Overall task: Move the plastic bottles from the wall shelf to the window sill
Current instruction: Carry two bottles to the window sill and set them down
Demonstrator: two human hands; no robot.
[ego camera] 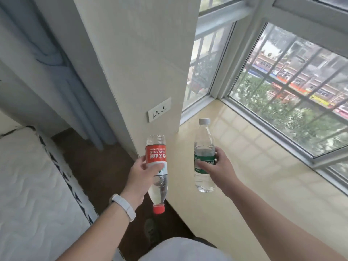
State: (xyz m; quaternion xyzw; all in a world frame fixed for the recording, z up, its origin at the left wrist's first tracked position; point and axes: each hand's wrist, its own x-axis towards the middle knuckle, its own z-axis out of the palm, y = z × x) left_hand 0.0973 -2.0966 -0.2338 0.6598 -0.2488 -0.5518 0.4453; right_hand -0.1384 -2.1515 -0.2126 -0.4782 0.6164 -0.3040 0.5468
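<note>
Over the sill [244,185], from the head view, both hands carry bottles; the left hand [140,176] wraps the red bottle [156,166] around its label, upside down, cap toward the floor; the right hand [219,166] clasps the green bottle [204,157] upright, its base off the sill. Set down inverted, the red one would likely topple off its narrow cap; the glossy tiles could let thin, clear, ribbed plastic skid. Both look part filled, smooth, cylindrical, with paper-like labels.
</note>
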